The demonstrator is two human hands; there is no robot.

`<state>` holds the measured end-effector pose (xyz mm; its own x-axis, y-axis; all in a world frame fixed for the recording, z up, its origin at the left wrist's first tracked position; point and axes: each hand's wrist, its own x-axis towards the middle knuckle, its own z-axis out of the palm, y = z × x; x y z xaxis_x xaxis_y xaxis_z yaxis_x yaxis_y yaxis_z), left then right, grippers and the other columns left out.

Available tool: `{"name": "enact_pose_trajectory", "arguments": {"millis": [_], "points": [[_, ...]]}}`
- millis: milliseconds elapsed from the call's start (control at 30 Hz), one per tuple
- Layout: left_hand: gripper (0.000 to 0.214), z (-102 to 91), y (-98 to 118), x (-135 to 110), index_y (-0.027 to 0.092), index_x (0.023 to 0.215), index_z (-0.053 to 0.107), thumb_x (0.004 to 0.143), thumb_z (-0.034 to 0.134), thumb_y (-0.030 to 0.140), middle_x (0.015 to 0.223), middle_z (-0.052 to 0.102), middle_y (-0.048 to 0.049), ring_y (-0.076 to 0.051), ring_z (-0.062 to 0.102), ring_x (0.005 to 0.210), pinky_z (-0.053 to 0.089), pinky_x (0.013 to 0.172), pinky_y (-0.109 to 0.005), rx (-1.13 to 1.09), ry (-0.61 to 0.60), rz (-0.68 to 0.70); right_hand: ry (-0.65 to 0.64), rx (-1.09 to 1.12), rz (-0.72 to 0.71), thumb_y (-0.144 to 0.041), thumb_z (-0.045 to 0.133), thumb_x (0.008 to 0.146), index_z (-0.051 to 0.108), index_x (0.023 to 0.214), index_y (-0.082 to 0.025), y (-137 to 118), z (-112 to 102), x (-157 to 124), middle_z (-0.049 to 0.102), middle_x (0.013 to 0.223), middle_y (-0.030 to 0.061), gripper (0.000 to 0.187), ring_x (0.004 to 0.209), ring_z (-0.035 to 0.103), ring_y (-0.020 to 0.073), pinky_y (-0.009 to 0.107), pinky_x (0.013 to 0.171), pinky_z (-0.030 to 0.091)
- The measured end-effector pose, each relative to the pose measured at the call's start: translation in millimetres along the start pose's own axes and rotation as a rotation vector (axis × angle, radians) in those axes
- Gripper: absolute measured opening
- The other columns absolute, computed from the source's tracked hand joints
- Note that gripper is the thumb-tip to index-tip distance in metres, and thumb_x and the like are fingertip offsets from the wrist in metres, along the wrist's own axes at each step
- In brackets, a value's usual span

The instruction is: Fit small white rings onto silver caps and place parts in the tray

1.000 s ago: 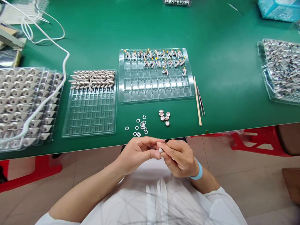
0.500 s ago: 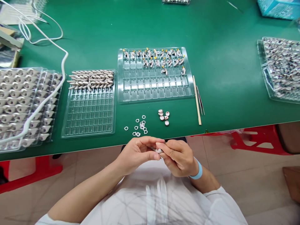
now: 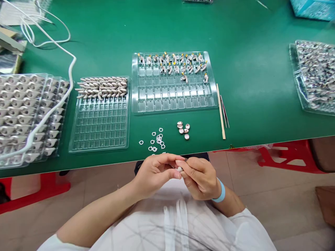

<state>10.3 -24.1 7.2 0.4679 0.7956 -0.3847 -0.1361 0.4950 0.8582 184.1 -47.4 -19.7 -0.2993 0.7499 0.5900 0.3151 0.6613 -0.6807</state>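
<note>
My left hand (image 3: 158, 174) and my right hand (image 3: 200, 177) meet at the table's front edge, fingertips closed on a small whitish, rounded part (image 3: 179, 169). Most of this part is hidden by the fingers, so its full shape does not show. Just beyond my left hand lie several loose white rings (image 3: 158, 139), each with a little tab. Several small round metal caps (image 3: 186, 137) are grouped beyond my right hand. Farther back, a clear compartment tray (image 3: 149, 94) holds curved grey pieces with yellow tips (image 3: 175, 68) in its back rows.
Left of centre is another clear tray (image 3: 99, 132) with rows of grey pieces. Stacked trays of grey shells (image 3: 15, 111) stand far left under a white cable (image 3: 70, 69). A wooden stick (image 3: 220, 111) and tweezers (image 3: 225, 112) lie right. Farther right are a bagged tray (image 3: 316, 76) and blue bin (image 3: 314, 10).
Both hands stay together on the small part with only a slight shift of the fingers. Less of the part shows now. The items on the table look unmoved.
</note>
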Motion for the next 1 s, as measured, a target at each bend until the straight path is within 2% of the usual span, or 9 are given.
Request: {"name": "enact_pose_trajectory", "arguments": {"millis": [333,1000], "points": [[0.023,0.8,-1.4,0.9,0.014,0.094,0.069,0.071,0.071,0.010,0.078,0.070,-0.0031,-0.012,0.063,0.070,0.055,0.065,-0.022,0.075,0.032,0.028,-0.030,-0.039,0.014,-0.011,0.046,0.085,0.041,0.135,-0.013,0.7,0.8,-0.8,0.055,0.074,0.0046,0.050,0.065,0.054,0.0154,0.029,0.055,0.050],[0.023,-0.8,-3.5,6.9,0.011,0.091,0.068,0.069,0.074,0.011,0.073,0.069,-0.0029,-0.011,0.062,0.064,0.055,0.063,-0.023,-0.143,0.035,-0.096,-0.023,-0.003,0.009,-0.006,0.049,0.081,0.047,0.129,-0.010,7.6,3.1,5.2,0.057,0.077,0.0067,0.048,0.066,0.055,0.0151,0.029,0.056,0.050]]}}
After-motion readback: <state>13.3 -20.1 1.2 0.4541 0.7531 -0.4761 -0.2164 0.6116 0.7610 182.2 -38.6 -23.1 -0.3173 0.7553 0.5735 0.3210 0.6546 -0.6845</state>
